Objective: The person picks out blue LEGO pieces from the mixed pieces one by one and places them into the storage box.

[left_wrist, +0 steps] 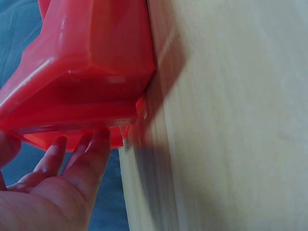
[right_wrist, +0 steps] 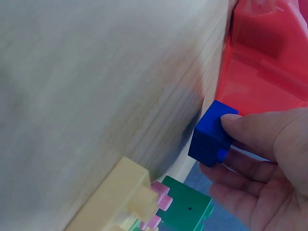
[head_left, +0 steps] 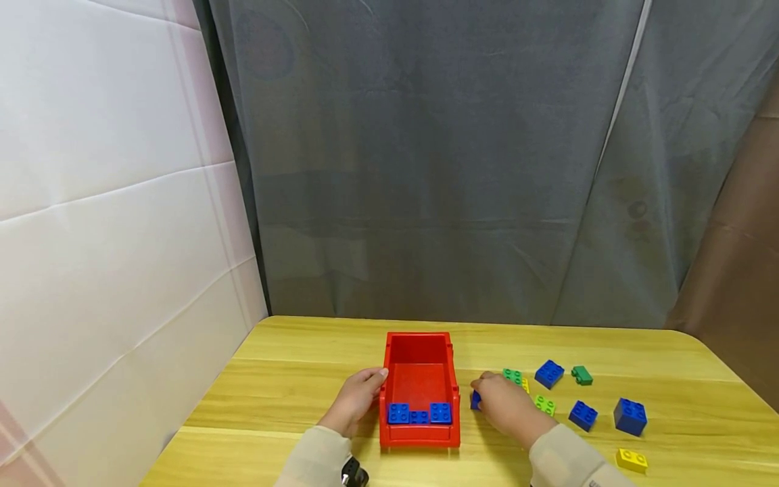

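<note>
In the head view a red plastic bin (head_left: pixel 420 382) stands mid-table, with three blue bricks (head_left: pixel 419 417) in a row at its near end. My left hand (head_left: pixel 358 399) grips the bin's left side, thumb at the rim. From the left wrist, its fingertips (left_wrist: pixel 100 134) reach under the red lip. To the right of the bin, my right hand (head_left: pixel 508 408) pinches another blue brick (right_wrist: pixel 209 134) between thumb and fingers. This brick overlaps the tabletop in the right wrist view, and the hand partly covers it in the head view.
Right of the bin lie loose bricks: green (head_left: pixel 512 375), light green (head_left: pixel 545 405), dark green (head_left: pixel 581 375), several blue ones (head_left: pixel 550 373) and a yellow one (head_left: pixel 631 460). Another yellow brick (head_left: pixel 525 385) is partly hidden behind the right hand. A grey curtain (head_left: pixel 414 169) hangs behind the table.
</note>
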A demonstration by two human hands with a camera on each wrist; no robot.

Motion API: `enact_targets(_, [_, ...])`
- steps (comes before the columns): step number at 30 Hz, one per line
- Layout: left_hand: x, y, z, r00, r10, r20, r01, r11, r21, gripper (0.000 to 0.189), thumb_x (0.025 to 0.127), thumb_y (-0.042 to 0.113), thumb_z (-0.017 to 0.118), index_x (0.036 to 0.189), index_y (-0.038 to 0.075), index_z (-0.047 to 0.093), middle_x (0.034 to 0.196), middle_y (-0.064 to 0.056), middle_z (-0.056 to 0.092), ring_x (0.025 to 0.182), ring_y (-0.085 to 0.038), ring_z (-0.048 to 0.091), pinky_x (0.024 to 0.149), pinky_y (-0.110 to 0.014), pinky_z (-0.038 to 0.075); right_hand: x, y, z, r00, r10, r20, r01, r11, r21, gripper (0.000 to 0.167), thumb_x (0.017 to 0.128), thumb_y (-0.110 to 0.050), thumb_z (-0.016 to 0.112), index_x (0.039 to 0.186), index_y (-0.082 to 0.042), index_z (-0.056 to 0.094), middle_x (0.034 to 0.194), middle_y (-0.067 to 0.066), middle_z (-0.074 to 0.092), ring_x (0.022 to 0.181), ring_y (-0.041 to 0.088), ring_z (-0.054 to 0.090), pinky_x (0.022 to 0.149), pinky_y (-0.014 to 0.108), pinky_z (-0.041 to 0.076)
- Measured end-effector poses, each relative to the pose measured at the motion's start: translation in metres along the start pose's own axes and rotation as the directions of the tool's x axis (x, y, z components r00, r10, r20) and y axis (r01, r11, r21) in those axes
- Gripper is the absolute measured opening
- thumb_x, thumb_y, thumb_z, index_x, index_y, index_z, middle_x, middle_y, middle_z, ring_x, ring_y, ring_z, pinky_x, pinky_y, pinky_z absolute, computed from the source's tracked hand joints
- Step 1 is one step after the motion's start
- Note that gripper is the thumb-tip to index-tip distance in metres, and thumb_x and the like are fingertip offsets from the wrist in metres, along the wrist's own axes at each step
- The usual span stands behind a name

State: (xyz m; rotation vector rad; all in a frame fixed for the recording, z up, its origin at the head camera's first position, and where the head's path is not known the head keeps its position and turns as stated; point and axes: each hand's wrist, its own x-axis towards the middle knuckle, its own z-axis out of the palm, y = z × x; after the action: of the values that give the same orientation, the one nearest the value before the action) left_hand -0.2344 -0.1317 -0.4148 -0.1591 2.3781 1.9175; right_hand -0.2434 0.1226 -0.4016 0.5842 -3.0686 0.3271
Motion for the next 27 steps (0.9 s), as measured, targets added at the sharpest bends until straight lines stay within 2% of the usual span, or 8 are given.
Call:
enact_targets(9, [0.0,0.001,0.0,1.0,0.005,-0.002,-0.005,1.0,0.002,0.047,0.101,0.03,0.048,0.13,-0.008,0.053,0.121,-0.022,0.06,0.105,-0.031,0.058,0.096,-0.05,0.047,-0.004,0.0,-0.006,0.998,0.014,-0.054,-0.012,1.0,0.027,0.027,0.084,-0.003,0.071,0.11,0.004,0.067,0.104,0.016,0.064,0.096,0.031,0.064,0.083,0.044,0.055])
enact_targets(16, [0.0,0.001,0.0,1.0,-0.001,-0.003,0.001,1.0,0.002,0.048,0.101,0.03,0.048,0.131,-0.007,0.052,0.124,-0.024,0.058,0.108,-0.035,0.057,0.097,-0.051,0.046,-0.006,-0.002,-0.016,0.992,0.023,-0.126,-0.02,0.999,0.027,0.034,0.084,-0.006,0.073,0.115,0.004,0.065,0.11,0.017,0.063,0.102,0.033,0.062,0.087,0.045,0.054])
enact_targets(27, [0.001,0.001,0.001,1.0,-0.003,-0.007,0.003,1.0,0.002,0.047,0.101,0.029,0.048,0.13,-0.008,0.052,0.122,-0.023,0.059,0.108,-0.035,0.057,0.098,-0.051,0.046,-0.01,-0.012,-0.029,0.984,0.051,-0.171,-0.042,0.997,0.057,0.039,0.086,-0.009,0.071,0.123,0.001,0.062,0.118,0.015,0.061,0.108,0.032,0.061,0.09,0.045,0.052])
